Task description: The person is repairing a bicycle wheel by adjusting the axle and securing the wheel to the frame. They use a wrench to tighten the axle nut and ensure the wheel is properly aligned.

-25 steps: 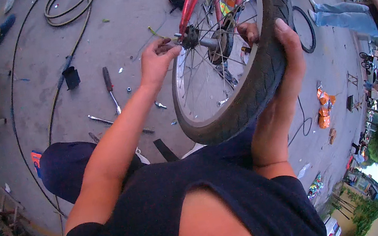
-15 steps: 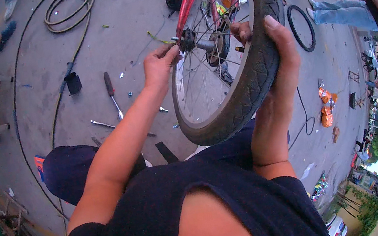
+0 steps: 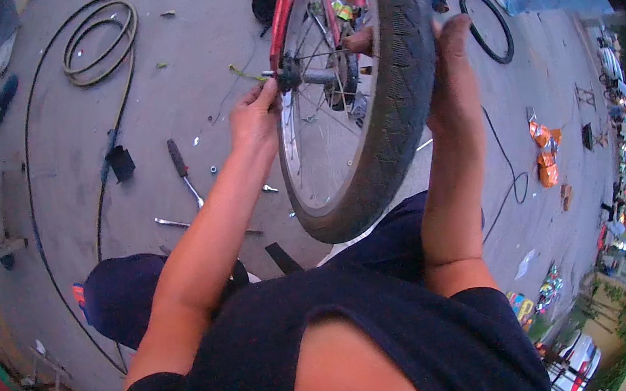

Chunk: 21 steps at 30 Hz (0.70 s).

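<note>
I note the matt black rubber tyre (image 3: 387,94), rough with tread, on thin bright metal spokes (image 3: 321,145); glossy red painted metal frame (image 3: 288,3); rough, dull grey concrete ground (image 3: 172,79); my matt dark cloth shirt (image 3: 338,355).

Orange packages (image 3: 545,155) lie in a small heap on the concrete ground at the right, just beside a thin black cable; they look crumpled, with pale patches. Lower right, near the edge of the pavement, small colourful packets (image 3: 548,291) and another multicoloured piece (image 3: 521,308) sit close together, too small to tell further.
</note>
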Motion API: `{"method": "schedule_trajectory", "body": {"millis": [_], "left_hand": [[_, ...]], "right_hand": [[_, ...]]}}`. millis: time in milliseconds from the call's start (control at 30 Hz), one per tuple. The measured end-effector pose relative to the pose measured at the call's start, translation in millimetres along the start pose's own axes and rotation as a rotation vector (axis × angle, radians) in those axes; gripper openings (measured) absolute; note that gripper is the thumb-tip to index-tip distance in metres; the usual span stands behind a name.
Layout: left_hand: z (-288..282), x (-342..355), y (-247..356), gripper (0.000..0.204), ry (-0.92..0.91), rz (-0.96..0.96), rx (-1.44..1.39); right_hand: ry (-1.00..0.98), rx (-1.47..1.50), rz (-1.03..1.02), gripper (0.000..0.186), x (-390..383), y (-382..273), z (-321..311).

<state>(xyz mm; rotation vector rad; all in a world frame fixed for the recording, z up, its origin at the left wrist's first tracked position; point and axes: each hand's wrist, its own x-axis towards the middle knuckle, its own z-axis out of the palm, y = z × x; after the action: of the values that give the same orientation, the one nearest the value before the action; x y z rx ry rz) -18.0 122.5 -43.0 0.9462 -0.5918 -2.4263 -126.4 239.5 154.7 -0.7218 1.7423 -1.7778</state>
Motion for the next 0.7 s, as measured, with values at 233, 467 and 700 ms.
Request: {"method": "schedule_trajectory", "body": {"millis": [233,467,700], "left_hand": [[-3,5,-1,0.023,-0.033,0.065,0.129],[-9,2,6,0.024,-0.034,0.043,0.212],[7,-16,28,0.021,-0.185,-0.015,0.288]], "right_hand": [[-0.078,-0.645,0.037,0.039,50,70,-79],[-0.456,-1.085,-0.145,0.083,45,119,-96],[-0.179,-1.129,-0.501,0.112,42,131,-103]]}}
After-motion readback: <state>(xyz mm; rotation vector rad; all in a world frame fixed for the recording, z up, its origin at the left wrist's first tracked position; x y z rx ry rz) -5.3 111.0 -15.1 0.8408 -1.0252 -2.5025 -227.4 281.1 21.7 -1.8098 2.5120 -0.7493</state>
